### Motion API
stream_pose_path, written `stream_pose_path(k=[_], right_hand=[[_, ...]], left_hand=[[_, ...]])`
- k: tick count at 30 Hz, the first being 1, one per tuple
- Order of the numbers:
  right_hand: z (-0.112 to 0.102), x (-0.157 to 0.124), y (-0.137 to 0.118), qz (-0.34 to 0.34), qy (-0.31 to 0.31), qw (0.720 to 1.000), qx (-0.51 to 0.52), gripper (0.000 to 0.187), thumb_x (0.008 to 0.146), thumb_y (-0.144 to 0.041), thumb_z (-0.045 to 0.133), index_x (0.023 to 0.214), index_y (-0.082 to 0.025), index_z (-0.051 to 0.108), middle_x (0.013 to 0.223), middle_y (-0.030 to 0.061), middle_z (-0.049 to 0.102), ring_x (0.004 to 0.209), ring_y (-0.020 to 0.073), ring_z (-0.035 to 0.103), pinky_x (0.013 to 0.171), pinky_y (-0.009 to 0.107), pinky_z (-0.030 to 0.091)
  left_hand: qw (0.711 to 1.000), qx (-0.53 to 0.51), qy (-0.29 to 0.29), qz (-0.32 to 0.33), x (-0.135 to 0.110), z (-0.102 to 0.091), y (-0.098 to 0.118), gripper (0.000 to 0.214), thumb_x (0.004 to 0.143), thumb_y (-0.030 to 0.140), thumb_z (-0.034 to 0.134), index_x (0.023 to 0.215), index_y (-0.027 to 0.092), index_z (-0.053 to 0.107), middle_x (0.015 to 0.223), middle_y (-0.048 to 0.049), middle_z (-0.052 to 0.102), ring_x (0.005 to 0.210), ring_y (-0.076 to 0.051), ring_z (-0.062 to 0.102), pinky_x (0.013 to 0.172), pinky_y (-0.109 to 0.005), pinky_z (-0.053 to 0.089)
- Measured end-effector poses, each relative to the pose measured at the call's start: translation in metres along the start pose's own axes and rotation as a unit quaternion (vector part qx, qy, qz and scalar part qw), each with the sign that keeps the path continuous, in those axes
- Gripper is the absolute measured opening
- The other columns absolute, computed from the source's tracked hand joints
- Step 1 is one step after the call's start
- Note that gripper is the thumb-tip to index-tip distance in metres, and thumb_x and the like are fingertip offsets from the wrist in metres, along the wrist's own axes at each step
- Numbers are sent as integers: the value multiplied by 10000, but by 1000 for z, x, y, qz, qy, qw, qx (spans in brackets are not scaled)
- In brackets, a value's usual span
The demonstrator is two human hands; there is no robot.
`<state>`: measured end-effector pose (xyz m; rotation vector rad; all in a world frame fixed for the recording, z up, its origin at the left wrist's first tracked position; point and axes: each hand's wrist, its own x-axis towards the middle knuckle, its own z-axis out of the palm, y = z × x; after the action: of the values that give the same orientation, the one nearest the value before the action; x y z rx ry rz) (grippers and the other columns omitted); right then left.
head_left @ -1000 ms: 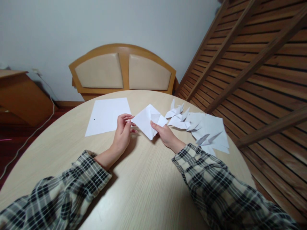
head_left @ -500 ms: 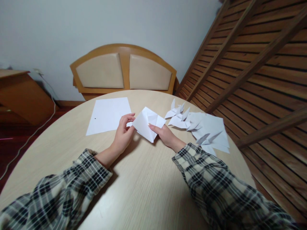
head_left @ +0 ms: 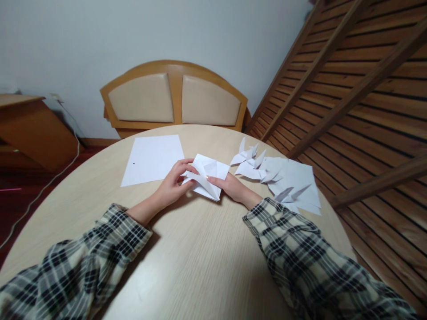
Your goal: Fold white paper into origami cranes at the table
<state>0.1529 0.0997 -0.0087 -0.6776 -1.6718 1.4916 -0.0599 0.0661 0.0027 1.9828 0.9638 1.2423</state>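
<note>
A white folded paper (head_left: 207, 175) sits low over the round wooden table (head_left: 187, 258), held between both hands. My left hand (head_left: 173, 183) pinches its left corner with thumb and fingers closed. My right hand (head_left: 230, 186) grips its right side, thumb lying along a fold. Both sleeves are plaid.
A flat white sheet (head_left: 152, 159) lies at the far left of the table. Several folded paper cranes (head_left: 248, 161) and loose sheets (head_left: 293, 180) lie at the right. A wooden chair (head_left: 173, 100) stands behind the table; slatted wood panels (head_left: 360, 89) lean at the right.
The folded paper has dropped from an upright diamond to a flatter position near the table. My left hand has moved right and taken hold of its left corner.
</note>
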Motion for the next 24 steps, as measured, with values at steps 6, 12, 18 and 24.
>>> stream_pose_path(k=[6, 12, 18, 24], right_hand=[[3, 1, -1, 16, 20, 1000, -7, 442, 787, -406, 714, 1170, -207, 622, 1222, 86, 657, 1100, 253, 608, 1055, 505, 412], [0, -1, -4, 17, 15, 999, -26, 401, 788, -425, 705, 1120, -208, 644, 1166, 76, 680, 1045, 235, 625, 1012, 474, 448], [1, 0, -3, 34, 54, 998, -13, 384, 774, -459, 711, 1050, -196, 661, 1058, 66, 700, 907, 203, 631, 901, 413, 503], [1, 1, -1, 43, 71, 996, 23, 382, 756, -469, 731, 1017, -196, 671, 1014, 56, 705, 846, 183, 629, 846, 374, 509]], left_hand=[[998, -45, -20, -29, 4, -1, -1, 165, 849, 337, 626, 949, 206, 620, 1281, -95, 476, 1250, -268, 430, 802, -335, 516], [996, -49, -69, 9, 6, -3, -2, 136, 807, 278, 681, 916, 201, 651, 1068, -51, 534, 1031, -203, 528, 797, -310, 482], [995, -76, -67, -24, 3, 1, -2, 401, 722, 345, 780, 1030, 216, 557, 971, -9, 542, 798, -145, 532, 672, -262, 463], [996, -41, -79, 3, 2, 1, 0, 453, 736, 386, 780, 1085, 215, 546, 1076, -45, 556, 862, -160, 553, 692, -263, 469]])
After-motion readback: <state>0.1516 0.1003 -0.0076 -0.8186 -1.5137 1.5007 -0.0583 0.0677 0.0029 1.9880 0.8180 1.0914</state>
